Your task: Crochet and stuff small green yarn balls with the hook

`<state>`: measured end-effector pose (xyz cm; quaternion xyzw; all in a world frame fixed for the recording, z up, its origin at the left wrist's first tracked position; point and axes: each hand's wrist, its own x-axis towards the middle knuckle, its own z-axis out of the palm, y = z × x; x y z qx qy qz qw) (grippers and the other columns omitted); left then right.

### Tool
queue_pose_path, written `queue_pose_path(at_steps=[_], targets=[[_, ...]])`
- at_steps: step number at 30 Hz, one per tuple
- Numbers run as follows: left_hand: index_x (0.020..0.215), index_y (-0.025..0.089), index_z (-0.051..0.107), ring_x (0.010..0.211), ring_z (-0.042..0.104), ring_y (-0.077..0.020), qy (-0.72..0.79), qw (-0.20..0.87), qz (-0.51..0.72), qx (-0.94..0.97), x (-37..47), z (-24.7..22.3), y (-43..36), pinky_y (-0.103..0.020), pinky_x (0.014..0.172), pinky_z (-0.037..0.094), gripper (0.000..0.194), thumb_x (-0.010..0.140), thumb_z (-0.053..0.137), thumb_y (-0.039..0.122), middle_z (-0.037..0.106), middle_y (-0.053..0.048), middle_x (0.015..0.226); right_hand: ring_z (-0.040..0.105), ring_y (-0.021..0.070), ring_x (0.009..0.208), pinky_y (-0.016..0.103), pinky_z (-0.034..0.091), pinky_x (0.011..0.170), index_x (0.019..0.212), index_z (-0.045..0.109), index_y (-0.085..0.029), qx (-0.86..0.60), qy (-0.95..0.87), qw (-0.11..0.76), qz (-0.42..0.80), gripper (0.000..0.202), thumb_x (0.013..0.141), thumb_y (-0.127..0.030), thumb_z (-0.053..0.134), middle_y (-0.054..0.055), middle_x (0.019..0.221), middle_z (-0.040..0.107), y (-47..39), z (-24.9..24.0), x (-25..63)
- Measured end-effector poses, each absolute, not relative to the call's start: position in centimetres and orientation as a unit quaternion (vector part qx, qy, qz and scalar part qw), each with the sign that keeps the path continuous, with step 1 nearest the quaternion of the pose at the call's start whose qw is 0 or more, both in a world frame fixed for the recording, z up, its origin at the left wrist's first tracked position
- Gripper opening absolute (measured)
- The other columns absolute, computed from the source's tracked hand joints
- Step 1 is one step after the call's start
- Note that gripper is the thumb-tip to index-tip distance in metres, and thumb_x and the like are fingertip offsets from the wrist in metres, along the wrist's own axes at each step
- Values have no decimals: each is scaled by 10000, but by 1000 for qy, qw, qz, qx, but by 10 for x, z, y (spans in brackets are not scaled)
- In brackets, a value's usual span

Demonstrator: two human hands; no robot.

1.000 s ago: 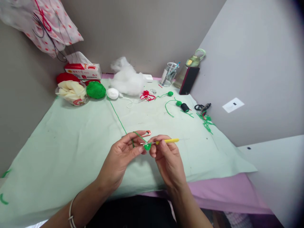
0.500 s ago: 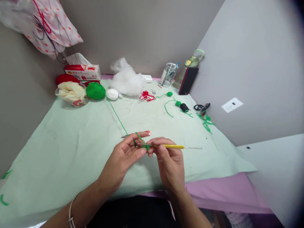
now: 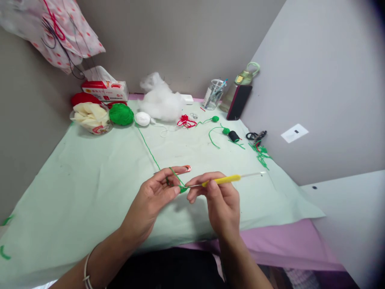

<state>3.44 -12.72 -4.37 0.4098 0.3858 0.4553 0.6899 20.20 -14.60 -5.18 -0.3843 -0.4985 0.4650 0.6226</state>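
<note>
Between its thumb and fingers my left hand (image 3: 153, 196) pinches a small green crocheted piece (image 3: 183, 189), and green yarn loops over its raised index finger. My right hand (image 3: 221, 196) is closed round the yellow handle of a crochet hook (image 3: 225, 180). The hook's thin metal tip meets the green piece, and its other end points right, tilted slightly up. A strand runs from the green yarn ball (image 3: 121, 114) down to my left hand. An orange-handled tool (image 3: 187, 168) lies partly hidden behind my left fingers.
Along the back stand a tissue pack (image 3: 105, 91), a bowl (image 3: 92, 120), a white yarn ball (image 3: 142, 119), white stuffing (image 3: 161, 102), a glass jar (image 3: 212, 96) and a phone (image 3: 239, 102) against a bottle. Right of centre lie a black spool (image 3: 234, 136) and green yarn scraps (image 3: 263, 155).
My right hand has shifted right with the hook, whose far end has tilted up. Less of the tip overlaps the green piece. My left hand has moved slightly left.
</note>
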Motion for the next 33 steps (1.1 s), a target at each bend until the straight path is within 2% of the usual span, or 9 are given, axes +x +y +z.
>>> queue_pose_path(at_steps=[4,7,11,13,16,21,26,30,33], targets=[[1185,298,760,927,585,-158,373,703,476,375,38,-42,-129,-263,911,448,334,855,802,270,641,10,874,739,223,973,387,617,835,1244,715,-310,-414,-701,544,204,344,987,-127,579,68,1093,768,-154,-57,202],[1247,250,739,994,593,-174,340,770,446,303,40,-41,-129,-277,933,465,373,877,766,281,693,-34,1040,711,254,1079,402,610,864,1312,696,-360,-403,-746,520,103,474,927,-87,650,72,1202,740,-156,-62,200],[1190,201,769,990,594,-155,318,799,436,265,40,-42,-126,-252,878,484,295,904,717,252,648,-78,1361,686,199,825,373,589,728,1153,753,-301,-412,-610,631,246,295,1006,-154,544,61,986,730,-151,-60,196],[1194,210,766,979,597,-154,322,786,445,283,41,-43,-126,-249,872,476,297,903,719,245,674,-74,1325,650,178,730,355,566,672,1053,764,-271,-397,-544,658,337,241,1025,-205,534,52,921,718,-148,-55,193],[1215,226,753,989,603,-176,339,761,452,318,42,-41,-128,-282,905,462,333,883,737,232,722,-66,1199,659,178,759,345,563,680,1025,778,-258,-387,-539,644,380,205,1010,-215,578,56,956,742,-145,-50,190],[1211,228,755,1070,617,-220,367,730,458,351,45,-39,-130,-324,959,452,348,866,773,266,732,-72,1168,702,204,865,363,593,718,1142,766,-316,-416,-606,616,283,306,992,-130,575,53,1013,764,-149,-57,188],[1206,194,765,1082,628,-195,325,792,450,255,46,-42,-126,-293,952,493,319,894,710,230,702,-83,1257,714,255,982,412,605,787,1235,748,-367,-431,-681,572,152,433,914,-90,664,66,1136,756,-152,-65,193],[1118,183,805,933,618,-133,318,793,457,245,42,-46,-123,-245,874,520,249,890,704,193,696,-67,1222,664,171,781,344,557,725,1059,779,-306,-427,-544,644,327,248,1010,-182,570,34,925,727,-147,-60,198],[1192,228,775,961,636,-166,328,772,463,288,42,-46,-125,-294,939,504,324,870,747,216,720,-44,1067,625,155,728,324,534,682,989,785,-277,-387,-484,656,431,185,1009,-288,602,37,917,712,-141,-57,194]])
